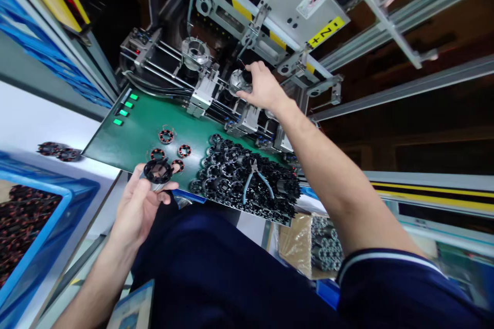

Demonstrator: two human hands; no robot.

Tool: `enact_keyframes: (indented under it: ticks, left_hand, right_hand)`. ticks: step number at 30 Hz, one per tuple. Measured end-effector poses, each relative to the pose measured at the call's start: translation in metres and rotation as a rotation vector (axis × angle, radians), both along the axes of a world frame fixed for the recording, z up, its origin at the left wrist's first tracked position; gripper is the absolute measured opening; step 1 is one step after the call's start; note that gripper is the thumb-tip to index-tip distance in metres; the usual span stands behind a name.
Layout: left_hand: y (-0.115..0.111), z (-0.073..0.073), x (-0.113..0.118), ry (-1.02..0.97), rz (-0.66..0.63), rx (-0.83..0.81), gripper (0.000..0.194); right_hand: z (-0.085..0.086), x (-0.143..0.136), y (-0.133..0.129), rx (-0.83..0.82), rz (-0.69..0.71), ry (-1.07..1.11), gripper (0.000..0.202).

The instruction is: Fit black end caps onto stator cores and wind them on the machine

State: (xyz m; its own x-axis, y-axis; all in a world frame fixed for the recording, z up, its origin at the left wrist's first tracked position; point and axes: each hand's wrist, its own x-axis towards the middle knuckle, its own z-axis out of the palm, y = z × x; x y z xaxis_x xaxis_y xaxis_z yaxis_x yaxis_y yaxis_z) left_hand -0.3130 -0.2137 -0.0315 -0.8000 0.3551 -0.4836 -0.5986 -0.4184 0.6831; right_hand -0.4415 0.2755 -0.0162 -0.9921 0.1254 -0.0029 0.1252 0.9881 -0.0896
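so the green bench (142, 119) has a few copper-wound rings (166, 136) on it; pliers (258, 177) sit on the black parts (226, 164)

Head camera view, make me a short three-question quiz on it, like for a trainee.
1. True or false: the left hand is empty.
2. What do the pliers lie on? A: the blue bin. B: the black parts. C: the cardboard box.
3. Fill in: the loose orange-and-black rings lie on a ____ work surface.

Key: 1 false, it holds a black-rimmed part; 2 B; 3 green.
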Motion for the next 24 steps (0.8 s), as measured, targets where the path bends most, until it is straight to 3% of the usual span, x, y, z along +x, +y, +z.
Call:
enact_keyframes:
  ticks: [4, 6, 8, 10, 13, 14, 17, 20, 24]
  left_hand:
    - [0.013, 0.009, 0.007, -0.020, -0.017, 0.102, 0.076]
    - [0.017, 0.017, 0.009, 0.007, -0.030, 0.152, 0.077]
    - [0.019, 0.026, 0.010, 0.042, -0.041, 0.187, 0.074]
    - [0.019, 0.033, 0.010, 0.075, -0.047, 0.210, 0.070]
    - [0.018, 0.037, 0.010, 0.128, -0.079, 0.241, 0.069]
    - [0.018, 0.036, 0.009, 0.143, -0.091, 0.248, 0.068]
    - [0.017, 0.028, 0.006, 0.166, -0.098, 0.248, 0.065]
    - [0.017, 0.021, 0.002, 0.194, -0.127, 0.207, 0.063]
    - [0.013, 0.015, -0.003, 0.277, -0.205, 0.130, 0.064]
  right_hand:
    - [-0.018, 0.029, -0.024, 0.093, -0.005, -0.085, 0.119]
    - [-0.014, 0.032, -0.033, 0.146, -0.035, -0.129, 0.121]
    - [0.000, 0.036, -0.051, 0.122, -0.049, -0.066, 0.120]
    - [0.022, 0.050, -0.086, -0.074, 0.021, 0.065, 0.113]
    - [0.060, 0.091, -0.162, -0.673, 0.356, 0.061, 0.087]
    - [0.071, 0.106, -0.187, -0.801, 0.451, 0.038, 0.081]
    - [0.092, 0.137, -0.243, -0.870, 0.611, 0.118, 0.055]
    - [0.092, 0.143, -0.257, -0.824, 0.643, 0.153, 0.042]
    - [0.085, 0.134, -0.245, -0.782, 0.715, 0.107, 0.045]
